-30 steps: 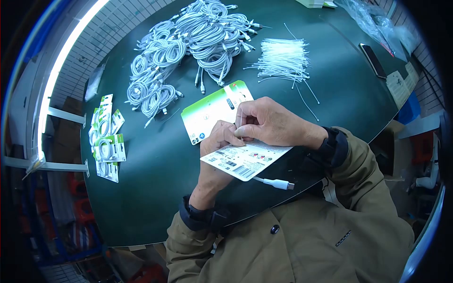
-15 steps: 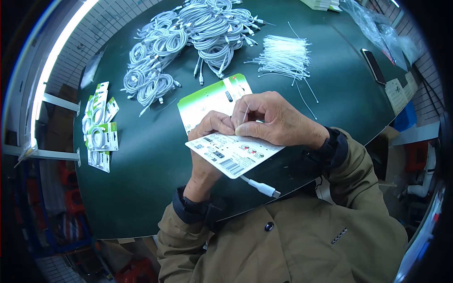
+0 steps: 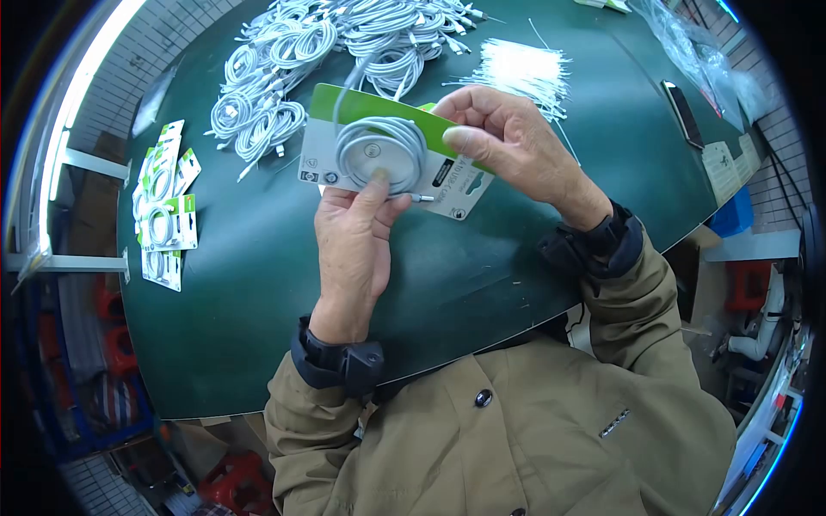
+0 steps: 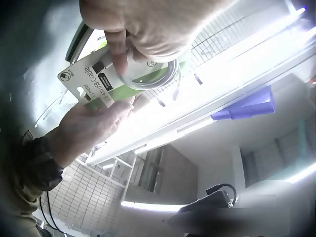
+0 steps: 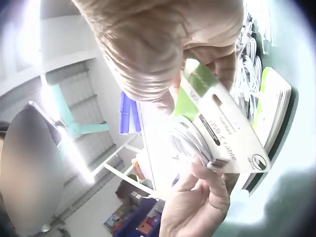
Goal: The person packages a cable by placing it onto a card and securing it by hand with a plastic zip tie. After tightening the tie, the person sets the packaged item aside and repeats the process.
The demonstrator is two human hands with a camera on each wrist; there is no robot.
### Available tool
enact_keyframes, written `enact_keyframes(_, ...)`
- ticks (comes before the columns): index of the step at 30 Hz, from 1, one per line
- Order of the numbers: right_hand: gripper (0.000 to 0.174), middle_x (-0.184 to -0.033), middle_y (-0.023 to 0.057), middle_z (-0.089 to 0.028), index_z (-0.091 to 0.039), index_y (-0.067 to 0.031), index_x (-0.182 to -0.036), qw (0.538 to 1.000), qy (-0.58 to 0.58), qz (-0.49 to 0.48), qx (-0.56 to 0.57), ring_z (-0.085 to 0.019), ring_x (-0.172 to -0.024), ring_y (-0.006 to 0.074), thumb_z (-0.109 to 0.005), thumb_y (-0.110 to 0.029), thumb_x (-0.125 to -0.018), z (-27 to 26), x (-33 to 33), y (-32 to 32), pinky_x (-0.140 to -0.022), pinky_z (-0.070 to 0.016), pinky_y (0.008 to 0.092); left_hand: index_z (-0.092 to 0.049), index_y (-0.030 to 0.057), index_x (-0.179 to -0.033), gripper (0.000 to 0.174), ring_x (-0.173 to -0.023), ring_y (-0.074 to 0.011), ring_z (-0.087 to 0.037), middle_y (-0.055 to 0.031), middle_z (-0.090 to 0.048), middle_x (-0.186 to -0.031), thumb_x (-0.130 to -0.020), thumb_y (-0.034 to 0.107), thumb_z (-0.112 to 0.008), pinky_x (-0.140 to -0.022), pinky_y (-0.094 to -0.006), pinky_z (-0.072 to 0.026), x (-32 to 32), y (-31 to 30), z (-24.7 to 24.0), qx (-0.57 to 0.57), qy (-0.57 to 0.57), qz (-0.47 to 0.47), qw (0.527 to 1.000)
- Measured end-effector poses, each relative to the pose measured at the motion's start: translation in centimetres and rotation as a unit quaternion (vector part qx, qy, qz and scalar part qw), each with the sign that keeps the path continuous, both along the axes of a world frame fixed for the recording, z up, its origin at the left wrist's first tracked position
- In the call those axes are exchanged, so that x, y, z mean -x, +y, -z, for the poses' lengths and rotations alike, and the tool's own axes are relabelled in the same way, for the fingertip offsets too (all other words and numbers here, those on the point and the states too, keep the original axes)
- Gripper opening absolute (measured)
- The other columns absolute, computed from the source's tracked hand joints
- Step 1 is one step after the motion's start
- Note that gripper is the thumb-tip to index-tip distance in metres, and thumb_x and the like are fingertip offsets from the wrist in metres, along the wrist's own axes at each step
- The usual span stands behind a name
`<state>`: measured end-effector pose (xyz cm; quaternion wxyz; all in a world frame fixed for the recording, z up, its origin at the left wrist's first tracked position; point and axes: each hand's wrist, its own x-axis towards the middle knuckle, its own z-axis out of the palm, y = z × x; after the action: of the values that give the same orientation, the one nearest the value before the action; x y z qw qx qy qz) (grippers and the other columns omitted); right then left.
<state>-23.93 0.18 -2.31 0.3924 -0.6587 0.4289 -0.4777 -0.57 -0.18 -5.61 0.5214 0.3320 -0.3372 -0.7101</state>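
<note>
My left hand (image 3: pixel 351 236) holds a green-and-white packaging card (image 3: pixel 320 153) from its near edge, the thumb pressed on a coiled white cable (image 3: pixel 415 148) on the card's front. Lettering on the card reads "USB-C cable" in the right wrist view. A metal-tipped cable plug (image 3: pixel 422 198) points right beside the left thumb, while another length of cable rises past the card's far edge. At the green edge on the right, my right hand (image 3: pixel 523 148) pinches the card between thumb and fingers; those fingers are partly hidden behind it.
Beyond the card lies a big pile of coiled cables (image 3: pixel 383 39), with a bundle of white ties (image 3: pixel 520 73) to its right. Several carded cables (image 3: pixel 163 225) overlap at the left. A stack of cards (image 5: pixel 277 96) lies under the hands. A phone (image 3: pixel 682 113) sits far right.
The card has been turned over from its barcoded back to the side with the coil, and raised away from the body. The right hand has moved from the thin strand to the card's edge.
</note>
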Motion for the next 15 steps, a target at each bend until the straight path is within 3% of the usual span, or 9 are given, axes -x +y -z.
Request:
enact_keyframes(3,0.027,-0.095,0.0058,-0.077,-0.072,0.0013,-0.123,0.996,0.073,0.038,0.038,-0.072,-0.083,0.0107,-0.074,-0.015,-0.101,-0.3,-0.6,0.2,-0.074,-0.0605,0.028,-0.057,0.0026,-0.13,0.03,-0.103,-0.0175,-0.072,-0.0099,-0.069,-0.121,-0.104,0.008,-0.069,-0.081,-0.0296,-0.065,-0.4,-0.2,0.0,-0.014,0.026,-0.002,1.0)
enact_keyframes(6,0.027,-0.097,0.0066,-0.078,-0.074,0.0006,-0.123,0.997,0.02,0.059,0.054,-0.074,-0.083,0.0112,-0.075,-0.012,-0.099,0.7,-0.2,-0.5,-0.072,-0.0617,0.0284,-0.054,0.0002,-0.136,0.039,-0.101,-0.0179,-0.073,-0.0108,-0.069,-0.12,-0.103,0.011,-0.071,-0.081,-0.0284,-0.0647,-1.1,-0.6,-1.0,-0.02,-0.019,0.033,0.999)
enact_keyframes(9,0.028,-0.098,0.0083,-0.079,-0.076,0.0006,-0.124,0.997,0.004,0.047,0.06,-0.074,-0.083,0.0114,-0.075,-0.012,-0.099,0.9,0.2,-0.9,-0.07,-0.0618,0.028,-0.047,-0.0033,-0.146,0.056,-0.113,-0.0207,-0.069,-0.0154,-0.066,-0.126,-0.102,0.016,-0.074,-0.092,-0.0325,-0.0611,-1.6,-1.3,-1.8,0.143,-0.11,-0.073,0.981)
enact_keyframes(12,0.03,-0.098,0.0106,-0.08,-0.076,0.0,-0.125,0.998,0.044,0.037,0.036,-0.074,-0.083,0.0114,-0.076,-0.013,-0.098,0.4,0.2,-0.4,-0.07,-0.0616,0.0276,-0.048,-0.0046,-0.15,0.067,-0.13,-0.0246,-0.059,-0.0179,-0.061,-0.135,-0.098,0.023,-0.08,-0.105,-0.0394,-0.053,-3.2,-2.6,-2.3,0.286,-0.27,-0.174,0.903)
enact_keyframes(15,0.029,-0.099,0.011,-0.08,-0.078,-0.0007,-0.122,0.996,0.065,0.02,0.063,-0.074,-0.079,0.012,-0.077,-0.014,-0.097,0.9,0.0,-0.5,-0.069,-0.0602,0.0267,-0.056,-0.0028,-0.146,0.071,-0.138,-0.0291,-0.05,-0.0192,-0.057,-0.14,-0.091,0.029,-0.086,-0.114,-0.0455,-0.0433,-4.7,-3.3,-3.5,0.418,-0.443,-0.144,0.78)
